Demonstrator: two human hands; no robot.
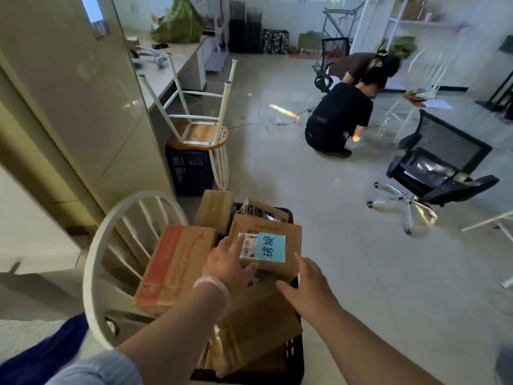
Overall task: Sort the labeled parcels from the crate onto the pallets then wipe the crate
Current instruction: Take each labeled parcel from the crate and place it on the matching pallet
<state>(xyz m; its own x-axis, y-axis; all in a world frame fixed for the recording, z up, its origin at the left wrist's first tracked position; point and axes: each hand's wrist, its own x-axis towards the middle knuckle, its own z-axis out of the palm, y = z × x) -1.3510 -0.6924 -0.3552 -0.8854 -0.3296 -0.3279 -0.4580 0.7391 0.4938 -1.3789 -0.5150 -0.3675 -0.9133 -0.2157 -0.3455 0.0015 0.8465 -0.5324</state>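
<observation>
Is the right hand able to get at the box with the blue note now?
Probably yes. The right hand is open beside the box with the blue note, which lies on top of the other parcels; nothing stands between them.

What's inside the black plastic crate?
Piled parcels fill the black plastic crate: a brown cardboard box with a blue handwritten note on top, a bigger brown box under it. Anything deeper is covered.
</observation>
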